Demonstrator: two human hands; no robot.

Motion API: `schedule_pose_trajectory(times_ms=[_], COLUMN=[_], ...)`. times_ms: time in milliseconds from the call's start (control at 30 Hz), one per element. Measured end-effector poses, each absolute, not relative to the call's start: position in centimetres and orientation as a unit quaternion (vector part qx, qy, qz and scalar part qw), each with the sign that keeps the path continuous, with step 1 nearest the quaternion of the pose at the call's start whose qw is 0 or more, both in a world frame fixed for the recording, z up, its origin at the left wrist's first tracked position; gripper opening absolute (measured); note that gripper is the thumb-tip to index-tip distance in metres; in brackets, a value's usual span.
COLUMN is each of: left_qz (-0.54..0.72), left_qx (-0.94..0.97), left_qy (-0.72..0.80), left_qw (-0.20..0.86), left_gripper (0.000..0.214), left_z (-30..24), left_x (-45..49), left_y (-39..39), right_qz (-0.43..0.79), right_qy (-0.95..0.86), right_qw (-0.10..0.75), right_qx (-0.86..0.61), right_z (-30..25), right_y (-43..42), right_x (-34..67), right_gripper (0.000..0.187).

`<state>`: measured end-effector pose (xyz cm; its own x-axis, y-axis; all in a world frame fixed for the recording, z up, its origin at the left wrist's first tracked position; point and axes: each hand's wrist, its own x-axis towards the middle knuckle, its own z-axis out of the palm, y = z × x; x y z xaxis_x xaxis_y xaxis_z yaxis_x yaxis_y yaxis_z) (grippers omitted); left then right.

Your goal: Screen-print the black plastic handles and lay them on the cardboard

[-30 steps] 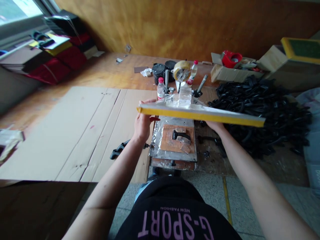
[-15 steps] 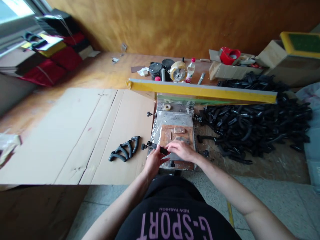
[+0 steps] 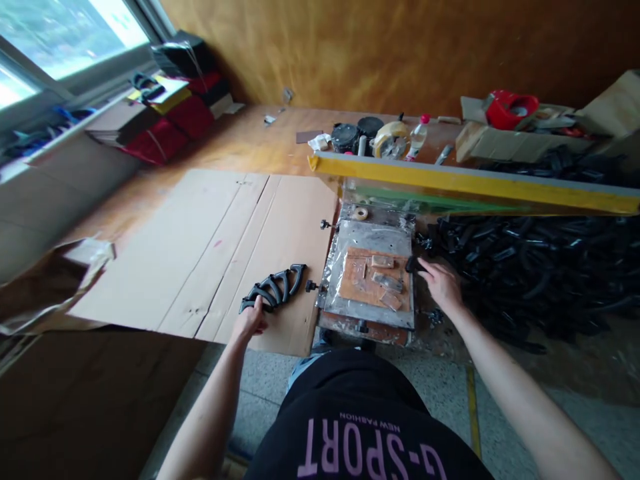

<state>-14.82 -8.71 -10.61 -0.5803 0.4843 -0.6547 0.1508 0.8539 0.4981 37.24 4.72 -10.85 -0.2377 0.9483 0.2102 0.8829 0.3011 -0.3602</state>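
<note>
My left hand (image 3: 249, 321) is over the cardboard sheet with its fingers closed on a black curved plastic handle (image 3: 257, 305). That handle lies at the near end of a row of similar curved handles (image 3: 283, 283), set side by side. To the right, my right hand (image 3: 443, 287) pinches a black curved piece (image 3: 413, 265), mostly hidden by the fingers, at the right edge of the metal plate. Between the hands is this flat plate (image 3: 370, 235), carrying a brown board (image 3: 354, 287) with several small blocks (image 3: 383, 261) on it.
A yellow-edged frame (image 3: 450, 175) stretches above the plate's far side. A large heap of black handles (image 3: 505, 280) lies to the right. Cardboard (image 3: 200, 227) covers the left table. Black knobs (image 3: 311, 286) stick out beside the plate. Jars, tape and a bottle (image 3: 418, 137) stand behind.
My hands have parted from above the plate. The left carried the black handle left to the row on the cardboard; the right moved right to a black piece. The view has turned left.
</note>
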Motion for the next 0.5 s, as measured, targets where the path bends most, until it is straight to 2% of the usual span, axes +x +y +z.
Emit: schedule_pose_trajectory(times_ms=[67, 133, 167, 333, 433, 500], left_qz=[0.123, 0.108, 0.134, 0.468, 0.539, 0.555], left_qx=[0.216, 0.287, 0.333, 0.467, 0.458, 0.448], left_qy=[0.868, 0.836, 0.807, 0.564, 0.478, 0.461], left_qw=[0.431, 0.455, 0.469, 0.495, 0.520, 0.528], left_gripper=[0.059, 0.062, 0.063, 0.070, 0.075, 0.075], left_z=[-8.8, -6.2, -4.5, 5.3, 9.5, 10.3], left_x=[-14.9, -13.4, -12.0, -1.4, 3.2, 4.3], left_y=[-7.2, -5.0, -3.5, 4.7, 7.5, 7.4], right_qz=[0.106, 0.110, 0.103, 0.038, 0.031, 0.046], right_qy=[-0.824, -0.852, -0.860, -0.877, -0.887, -0.880], right_qw=[0.225, 0.222, 0.213, 0.169, 0.152, 0.154], right_qx=[-0.508, -0.461, -0.452, -0.448, -0.435, -0.448], right_z=[-9.3, -8.5, -8.3, -8.4, -8.1, -7.4], right_y=[4.8, 5.0, 5.1, 4.9, 4.3, 4.3], right_x=[33.8, 30.7, 29.5, 26.9, 27.5, 28.9], right_gripper=[0.033, 0.029, 0.027, 0.028, 0.031, 0.034])
